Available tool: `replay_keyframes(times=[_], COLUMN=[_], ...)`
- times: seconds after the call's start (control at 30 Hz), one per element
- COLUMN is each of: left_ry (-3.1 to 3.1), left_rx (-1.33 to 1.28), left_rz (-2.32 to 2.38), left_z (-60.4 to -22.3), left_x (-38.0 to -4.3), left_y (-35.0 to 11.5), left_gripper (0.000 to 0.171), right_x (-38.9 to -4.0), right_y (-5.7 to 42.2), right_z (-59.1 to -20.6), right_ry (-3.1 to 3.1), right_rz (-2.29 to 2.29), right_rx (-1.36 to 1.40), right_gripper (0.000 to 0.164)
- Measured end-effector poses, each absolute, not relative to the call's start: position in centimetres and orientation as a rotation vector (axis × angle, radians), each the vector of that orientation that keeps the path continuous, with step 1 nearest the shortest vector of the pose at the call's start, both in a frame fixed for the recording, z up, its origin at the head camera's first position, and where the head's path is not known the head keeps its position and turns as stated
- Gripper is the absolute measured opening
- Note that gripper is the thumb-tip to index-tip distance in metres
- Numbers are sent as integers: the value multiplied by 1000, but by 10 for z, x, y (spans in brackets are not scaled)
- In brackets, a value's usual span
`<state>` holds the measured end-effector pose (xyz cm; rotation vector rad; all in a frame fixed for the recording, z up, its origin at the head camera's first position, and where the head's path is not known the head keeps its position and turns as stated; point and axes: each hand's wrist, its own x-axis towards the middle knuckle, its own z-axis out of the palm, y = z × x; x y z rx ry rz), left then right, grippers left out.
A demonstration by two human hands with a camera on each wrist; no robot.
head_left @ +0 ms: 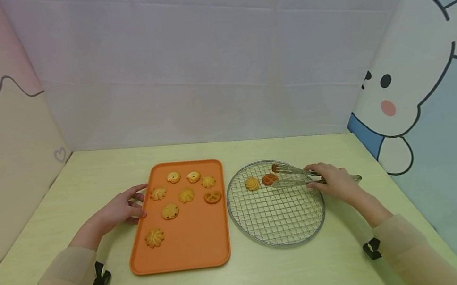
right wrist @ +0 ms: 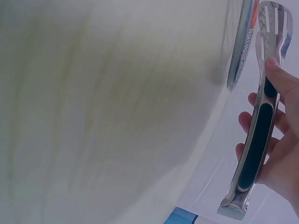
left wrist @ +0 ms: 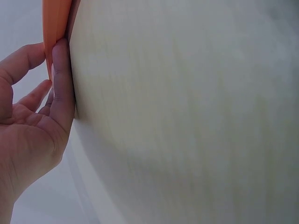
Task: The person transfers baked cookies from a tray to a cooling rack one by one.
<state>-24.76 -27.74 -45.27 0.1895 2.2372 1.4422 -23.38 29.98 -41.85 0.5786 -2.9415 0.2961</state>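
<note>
My left hand [head_left: 118, 209] is at the left edge of an orange tray [head_left: 198, 241]. In the left wrist view its thumb and fingers pinch the tray rim from both sides. Several cookies lie spread on the tray, among them a pretzel-shaped cookie [head_left: 212, 197] and a flower-shaped cookie [head_left: 154, 237]. With my right hand [head_left: 336, 181] I grip slotted metal tongs [right wrist: 254, 144] with dark green handle inserts. The tong tips are spread over a round wire rack [head_left: 281, 221], right at a reddish-brown pretzel cookie [head_left: 269, 179]. A swirled round cookie [head_left: 252, 184] sits to its left on the rack.
The tray and the rack stand side by side on a pale wooden table [head_left: 266, 275], with a narrow gap between them. A white wall [head_left: 207, 107] rises behind, and printed panels border both sides, the right one with a rabbit picture [head_left: 410, 87].
</note>
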Motion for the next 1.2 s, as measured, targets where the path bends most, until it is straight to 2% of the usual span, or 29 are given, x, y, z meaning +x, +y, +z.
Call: replay_keyframes(times=[0.5,1.2], left_ry=[2230,2234], left_rx=[182,159], left_rz=[1438,1434], left_z=[-455,-452], left_x=[-249,-248], left_y=[-278,-277], left_gripper=[86,86], right_x=[-231,-218], right_y=[292,261], right_z=[-403,-364], right_ry=[-2794,-2768], right_rz=[290,369], right_rx=[697,719], right_gripper=[47,49])
